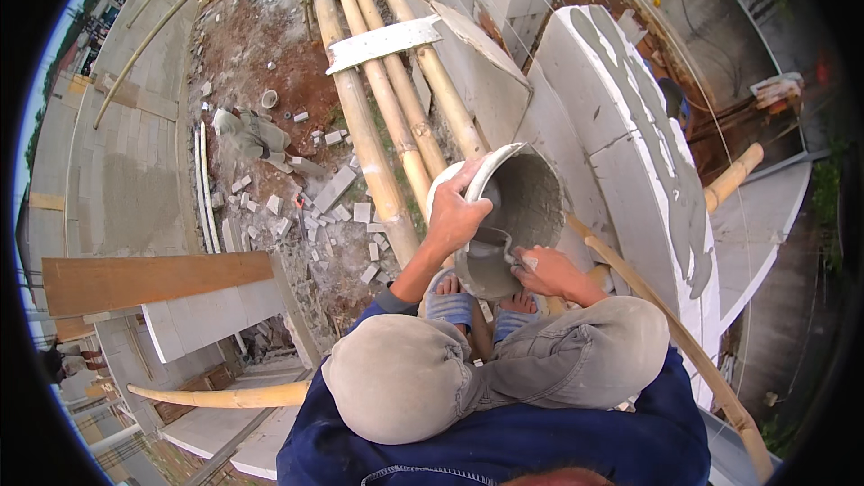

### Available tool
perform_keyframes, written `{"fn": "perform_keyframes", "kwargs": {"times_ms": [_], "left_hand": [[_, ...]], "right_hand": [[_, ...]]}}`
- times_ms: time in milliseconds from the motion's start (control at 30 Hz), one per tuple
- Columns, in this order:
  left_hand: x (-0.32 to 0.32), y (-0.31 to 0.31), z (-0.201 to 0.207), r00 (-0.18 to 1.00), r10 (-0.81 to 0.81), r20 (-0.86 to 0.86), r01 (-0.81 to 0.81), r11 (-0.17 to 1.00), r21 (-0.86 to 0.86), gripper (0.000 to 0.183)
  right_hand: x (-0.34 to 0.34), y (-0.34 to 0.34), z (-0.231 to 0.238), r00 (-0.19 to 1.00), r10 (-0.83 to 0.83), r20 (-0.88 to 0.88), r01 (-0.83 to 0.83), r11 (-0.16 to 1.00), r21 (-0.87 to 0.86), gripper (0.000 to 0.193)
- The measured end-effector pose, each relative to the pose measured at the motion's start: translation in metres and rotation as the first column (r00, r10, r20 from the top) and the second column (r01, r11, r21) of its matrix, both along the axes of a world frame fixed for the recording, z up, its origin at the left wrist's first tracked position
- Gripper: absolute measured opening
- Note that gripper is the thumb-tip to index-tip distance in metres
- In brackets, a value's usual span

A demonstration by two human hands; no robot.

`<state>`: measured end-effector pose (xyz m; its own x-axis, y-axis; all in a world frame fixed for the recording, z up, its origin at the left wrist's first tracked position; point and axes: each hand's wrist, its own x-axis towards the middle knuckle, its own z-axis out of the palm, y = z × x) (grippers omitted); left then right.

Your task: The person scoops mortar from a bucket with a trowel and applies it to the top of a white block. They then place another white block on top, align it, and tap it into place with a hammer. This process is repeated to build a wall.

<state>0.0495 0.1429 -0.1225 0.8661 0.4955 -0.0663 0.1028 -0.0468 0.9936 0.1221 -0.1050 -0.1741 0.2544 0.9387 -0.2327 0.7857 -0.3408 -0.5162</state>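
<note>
A white bucket (537, 187), its inside coated in grey mortar, is tipped on its side above my sandalled feet. My left hand (457, 218) is closed on the bucket's upper left rim. Wet grey mortar (490, 277) lies in the lower part of it. My right hand (545, 272) reaches to the bucket's mouth with its fingers wrapped round the handle of a trowel (489, 236). The trowel's blade is inside the bucket, partly lost against the mortar. Right of the bucket stands a pale block wall (621, 139) with a band of grey mortar (670, 157) along its top.
I crouch on bamboo poles (378, 117) tied across by white boards (382, 43), high above ground strewn with broken blocks (333, 189). Below left, a person (256, 137) bends near a small bucket (269, 99). A slanting wooden strip (675, 333) runs along my right side.
</note>
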Motion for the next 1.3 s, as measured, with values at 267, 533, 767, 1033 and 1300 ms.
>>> {"fn": "perform_keyframes", "kwargs": {"times_ms": [267,533,767,1033,1300], "left_hand": [[-0.011,0.020,0.005,0.974,0.168,-0.154,-0.188,0.973,-0.131,0.069],[-0.007,0.036,-0.013,0.940,0.318,0.123,-0.248,0.887,-0.390,0.074],[0.014,0.032,0.008,0.938,0.262,0.226,-0.138,0.883,-0.448,0.075],[-0.006,0.049,-0.004,0.935,0.273,0.227,-0.137,0.868,-0.478,0.075],[-0.041,0.075,-0.028,0.912,0.381,0.155,-0.276,0.846,-0.456,0.078]], "right_hand": [[0.006,0.010,0.041,0.113,-0.540,-0.834,0.242,0.829,-0.504,0.021],[0.041,-0.010,0.085,-0.037,-0.345,-0.938,0.411,0.850,-0.329,0.030],[0.106,-0.030,0.169,0.056,-0.179,-0.982,0.818,0.572,-0.058,0.027],[0.209,-0.006,0.174,0.321,-0.636,-0.702,0.945,0.269,0.188,0.019],[0.256,-0.010,0.140,0.401,-0.852,-0.336,0.902,0.305,0.305,0.028]]}}
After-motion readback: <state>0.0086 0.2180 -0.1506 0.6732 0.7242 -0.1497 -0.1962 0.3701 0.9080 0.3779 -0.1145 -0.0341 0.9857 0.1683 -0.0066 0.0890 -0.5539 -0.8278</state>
